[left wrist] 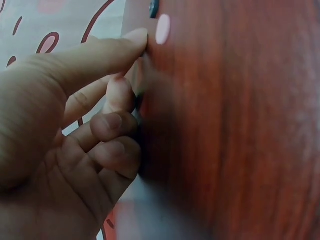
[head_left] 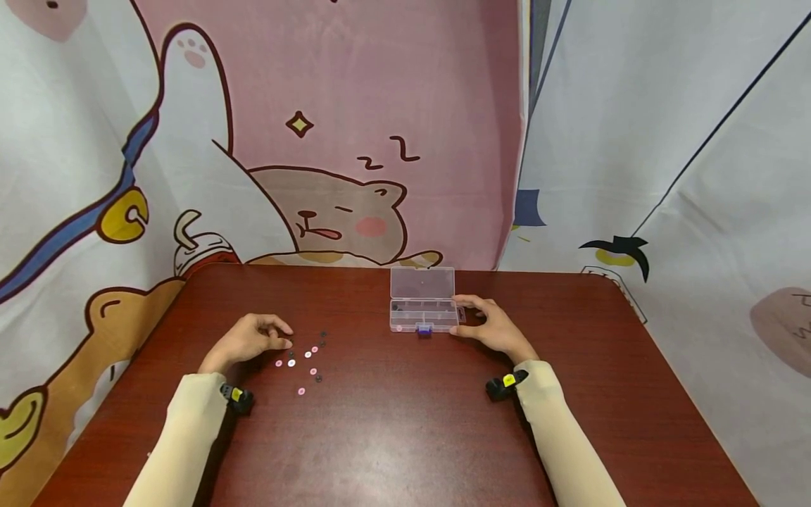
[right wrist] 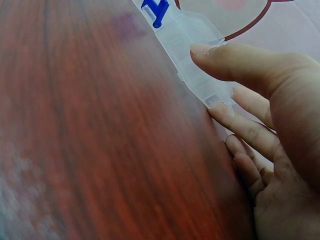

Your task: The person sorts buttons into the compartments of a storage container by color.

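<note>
My left hand (head_left: 248, 339) hovers low at the left edge of a scatter of small button-like discs, its thumb and forefinger apart and the other fingers curled. Close to its fingertips lie a white disc (head_left: 291, 363) and a pink disc (left wrist: 163, 29). A dark disc (left wrist: 139, 100) shows partly behind the forefinger in the left wrist view. My right hand (head_left: 494, 329) holds the right end of a clear plastic compartment box (right wrist: 192, 62) between thumb and fingers. The box's lid (head_left: 422, 283) stands open at the back, and a blue latch (head_left: 424, 329) is at its front.
More pink, white and black discs, among them a pink disc (head_left: 301, 391), lie on the dark red wooden table (head_left: 393, 436). A few small pieces (head_left: 398, 307) sit in the box's left compartments. A printed cloth (head_left: 380, 84) hangs behind the table's back edge.
</note>
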Tool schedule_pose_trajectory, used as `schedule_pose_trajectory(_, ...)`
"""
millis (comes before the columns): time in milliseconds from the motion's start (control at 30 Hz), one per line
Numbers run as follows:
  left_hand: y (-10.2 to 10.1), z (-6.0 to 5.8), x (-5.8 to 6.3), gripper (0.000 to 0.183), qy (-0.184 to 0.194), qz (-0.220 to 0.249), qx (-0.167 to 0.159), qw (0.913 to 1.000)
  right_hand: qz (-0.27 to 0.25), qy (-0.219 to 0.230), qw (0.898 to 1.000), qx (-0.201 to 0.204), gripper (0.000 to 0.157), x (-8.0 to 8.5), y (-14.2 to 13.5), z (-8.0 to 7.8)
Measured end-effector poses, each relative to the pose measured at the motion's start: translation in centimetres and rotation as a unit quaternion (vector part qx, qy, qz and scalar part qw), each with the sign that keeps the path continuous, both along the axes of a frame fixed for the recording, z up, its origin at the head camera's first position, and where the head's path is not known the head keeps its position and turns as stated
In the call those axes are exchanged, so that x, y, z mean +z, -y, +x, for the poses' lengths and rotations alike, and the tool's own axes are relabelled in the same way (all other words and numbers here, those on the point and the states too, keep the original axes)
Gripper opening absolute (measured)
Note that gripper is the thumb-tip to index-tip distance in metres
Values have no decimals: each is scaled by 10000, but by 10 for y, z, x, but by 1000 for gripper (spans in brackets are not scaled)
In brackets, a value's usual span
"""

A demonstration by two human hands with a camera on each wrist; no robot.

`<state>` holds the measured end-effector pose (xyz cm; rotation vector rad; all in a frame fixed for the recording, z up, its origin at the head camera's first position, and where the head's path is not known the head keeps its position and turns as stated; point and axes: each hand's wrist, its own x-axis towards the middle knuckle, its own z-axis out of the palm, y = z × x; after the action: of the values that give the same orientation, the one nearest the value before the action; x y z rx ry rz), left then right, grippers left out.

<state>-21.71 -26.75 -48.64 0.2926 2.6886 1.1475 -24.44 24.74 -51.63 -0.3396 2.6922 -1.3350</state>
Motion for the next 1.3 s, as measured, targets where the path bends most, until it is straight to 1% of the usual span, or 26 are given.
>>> schedule_pose_trajectory(200,0,1,-2,17,142,0,165,9998,-18,-16,10000,22,67,0,0,0)
schedule_pose_trajectory(733,-1,1,-3,15,231,137,238,9994,-32,-23,10000,12,68,1,-1,0)
schedule_pose_trajectory(833,-1,2,-3,15,218,127,221,9994,-39,-32,10000,23,69,1,-1,0)
schedule_pose_trajectory(1000,-1,3,-2,15,213,106,281,9993,-48,-41,10000,41,69,1,0,0)
schedule_pose_trajectory(1300,-2,4,-5,14,144,136,376,9991,-52,-27,10000,20,66,2,1,2)
